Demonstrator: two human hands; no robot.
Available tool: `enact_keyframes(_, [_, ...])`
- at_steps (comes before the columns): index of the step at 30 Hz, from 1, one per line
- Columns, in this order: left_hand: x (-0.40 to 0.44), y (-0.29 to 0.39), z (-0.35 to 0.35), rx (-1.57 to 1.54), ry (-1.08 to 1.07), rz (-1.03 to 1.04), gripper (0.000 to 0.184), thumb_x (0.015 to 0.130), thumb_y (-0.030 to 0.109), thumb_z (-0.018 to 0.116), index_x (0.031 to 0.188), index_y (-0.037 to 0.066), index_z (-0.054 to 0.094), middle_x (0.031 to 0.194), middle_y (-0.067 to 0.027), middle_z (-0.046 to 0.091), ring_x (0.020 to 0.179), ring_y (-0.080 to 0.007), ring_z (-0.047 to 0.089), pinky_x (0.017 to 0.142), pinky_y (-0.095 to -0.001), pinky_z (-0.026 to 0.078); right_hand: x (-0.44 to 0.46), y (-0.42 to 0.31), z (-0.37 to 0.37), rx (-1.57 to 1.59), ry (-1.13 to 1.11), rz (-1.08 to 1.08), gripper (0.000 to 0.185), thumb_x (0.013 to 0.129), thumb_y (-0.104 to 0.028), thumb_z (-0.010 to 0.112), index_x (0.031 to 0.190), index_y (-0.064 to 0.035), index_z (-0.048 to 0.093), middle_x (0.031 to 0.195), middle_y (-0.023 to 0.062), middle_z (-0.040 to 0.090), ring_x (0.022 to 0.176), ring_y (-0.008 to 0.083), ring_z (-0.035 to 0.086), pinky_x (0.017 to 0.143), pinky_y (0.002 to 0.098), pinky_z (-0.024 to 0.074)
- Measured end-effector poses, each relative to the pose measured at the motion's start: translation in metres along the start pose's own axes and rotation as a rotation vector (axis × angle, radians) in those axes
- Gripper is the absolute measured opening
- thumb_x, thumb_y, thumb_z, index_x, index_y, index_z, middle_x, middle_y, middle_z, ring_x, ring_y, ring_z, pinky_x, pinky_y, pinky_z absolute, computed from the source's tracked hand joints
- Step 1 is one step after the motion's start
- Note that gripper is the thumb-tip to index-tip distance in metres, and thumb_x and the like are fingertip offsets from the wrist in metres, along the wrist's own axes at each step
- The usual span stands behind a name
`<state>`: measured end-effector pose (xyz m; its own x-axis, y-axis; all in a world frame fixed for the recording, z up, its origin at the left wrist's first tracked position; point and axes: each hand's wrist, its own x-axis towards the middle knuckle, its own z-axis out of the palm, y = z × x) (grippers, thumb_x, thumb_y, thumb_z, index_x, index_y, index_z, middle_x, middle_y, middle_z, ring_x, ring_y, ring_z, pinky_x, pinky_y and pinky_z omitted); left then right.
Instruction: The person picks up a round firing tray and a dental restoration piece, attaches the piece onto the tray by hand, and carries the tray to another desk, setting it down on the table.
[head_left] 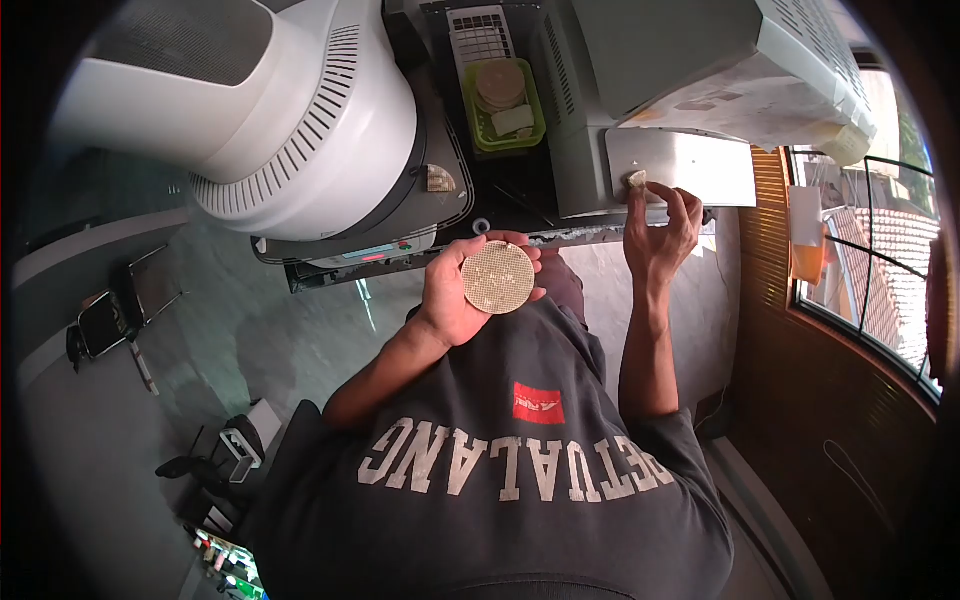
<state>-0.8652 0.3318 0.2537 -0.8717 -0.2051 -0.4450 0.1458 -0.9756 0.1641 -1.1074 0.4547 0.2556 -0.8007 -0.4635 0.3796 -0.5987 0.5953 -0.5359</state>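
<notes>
A round beige disc with a fine grid and small raised pieces point(498, 277) rests in my left hand point(455, 295), its fingers wrapped round the edge. To the right, my right hand point(662, 228) is raised at the metal plate point(700, 170), thumb and forefinger pinching a small pale piece point(637, 180). The piece is at the lower left part of the plate; whether it touches the metal, I cannot tell. A wedge-shaped beige grid piece point(440, 179) lies on the dark surface beyond my left hand.
A large white machine point(300, 120) stands at the left. Behind the hands, a green basket point(482, 128) holds round discs point(500, 84) and a pale block point(513, 121). A grey metal housing point(690, 60) is at the back right. Windows are on the far right.
</notes>
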Motion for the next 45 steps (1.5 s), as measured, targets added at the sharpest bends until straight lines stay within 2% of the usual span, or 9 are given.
enact_keyframes(7, [-0.012, 0.002, -0.004, -0.031, -0.009, 0.063, 0.050, 0.101, 0.038, 0.046, 0.130, -0.001, 0.059, 0.126, -0.0209, 0.066, 0.118, -0.0340, 0.064, 0.101, -0.0602, 0.052, 0.003, -0.025, 0.003, 0.147, -0.042, -0.006, 0.015, 0.084, -0.013, 0.081, 0.096, -0.0058, 0.075, 0.099, 0.0122, 0.061, 0.088, 0.0270, 0.060, 0.076, 0.0393, 0.0503])
enact_keyframes(9, [-0.019, 0.001, -0.010, -0.034, 0.002, 0.080, 0.050, 0.101, 0.038, 0.046, 0.130, -0.001, 0.059, 0.127, -0.0208, 0.065, 0.118, -0.0339, 0.064, 0.101, -0.0601, 0.052, 0.005, -0.055, 0.013, 0.274, -0.127, -0.145, 0.015, 0.083, -0.009, 0.081, 0.095, -0.0056, 0.072, 0.090, 0.0101, 0.063, 0.069, 0.0240, 0.060, 0.063, 0.0363, 0.0497])
enact_keyframes(13, [-0.031, 0.000, -0.021, -0.053, 0.025, 0.125, 0.050, 0.101, 0.037, 0.047, 0.130, -0.001, 0.059, 0.128, -0.0202, 0.065, 0.119, -0.0340, 0.064, 0.101, -0.0596, 0.052, 0.014, -0.108, 0.066, 0.400, -0.274, -0.130, 0.011, 0.086, -0.009, 0.075, 0.093, -0.0041, 0.068, 0.085, 0.0180, 0.067, 0.075, 0.0349, 0.068, 0.067, 0.0439, 0.0527])
enact_keyframes(19, [-0.052, -0.001, -0.022, -0.104, 0.036, 0.226, 0.049, 0.101, 0.038, 0.047, 0.130, 0.000, 0.059, 0.128, -0.0194, 0.065, 0.119, -0.0338, 0.064, 0.101, -0.0589, 0.052, 0.044, -0.103, 0.179, 0.247, -0.148, -0.045, 0.019, 0.087, -0.019, 0.067, 0.098, -0.0035, 0.068, 0.097, 0.0225, 0.072, 0.091, 0.0433, 0.070, 0.080, 0.0530, 0.0543])
enact_keyframes(25, [-0.072, -0.006, -0.029, -0.150, 0.061, 0.350, 0.049, 0.102, 0.038, 0.046, 0.131, 0.000, 0.059, 0.128, -0.0188, 0.065, 0.120, -0.0338, 0.064, 0.101, -0.0590, 0.052, 0.063, -0.096, 0.201, 0.154, -0.269, 0.030, 0.027, 0.087, -0.022, 0.067, 0.105, -0.0022, 0.070, 0.103, 0.0255, 0.072, 0.099, 0.0440, 0.070, 0.085, 0.0506, 0.0550])
enact_keyframes(30, [-0.078, -0.008, -0.034, -0.196, -0.007, 0.413, 0.050, 0.103, 0.038, 0.046, 0.132, -0.001, 0.059, 0.128, -0.0195, 0.065, 0.120, -0.0338, 0.064, 0.102, -0.0592, 0.052, 0.061, -0.088, 0.207, 0.117, -0.202, -0.088, 0.032, 0.086, -0.021, 0.067, 0.109, 0.0005, 0.071, 0.094, 0.0260, 0.074, 0.093, 0.0451, 0.072, 0.086, 0.0500, 0.0556])
enact_keyframes(33, [-0.080, -0.009, -0.029, -0.191, -0.013, 0.454, 0.050, 0.103, 0.037, 0.046, 0.133, -0.001, 0.058, 0.128, -0.0202, 0.065, 0.120, -0.0339, 0.064, 0.103, -0.0593, 0.051, 0.052, -0.094, 0.184, 0.191, -0.152, -0.162, 0.032, 0.087, -0.020, 0.067, 0.111, -0.0001, 0.072, 0.096, 0.0266, 0.074, 0.095, 0.0434, 0.072, 0.085, 0.0484, 0.0562])
enact_keyframes(37, [-0.080, -0.013, -0.017, -0.227, -0.008, 0.509, 0.050, 0.104, 0.036, 0.045, 0.134, -0.002, 0.057, 0.128, -0.0208, 0.065, 0.120, -0.0345, 0.064, 0.104, -0.0598, 0.050, 0.029, -0.119, 0.103, 0.393, -0.212, -0.217, 0.025, 0.090, -0.018, 0.068, 0.108, -0.0007, 0.071, 0.082, 0.0157, 0.071, 0.074, 0.0317, 0.070, 0.071, 0.0414, 0.0543])
enact_keyframes(45, [-0.080, -0.036, 0.013, -0.254, 0.038, 0.549, 0.049, 0.106, 0.036, 0.041, 0.134, -0.001, 0.056, 0.129, -0.0210, 0.063, 0.119, -0.0332, 0.063, 0.104, -0.0611, 0.051, -0.047, -0.081, 0.009, 0.531, -0.499, -0.330, 0.012, 0.088, -0.005, 0.073, 0.099, -0.0006, 0.071, 0.078, 0.0105, 0.063, 0.064, 0.0199, 0.062, 0.061, 0.0338, 0.0491])
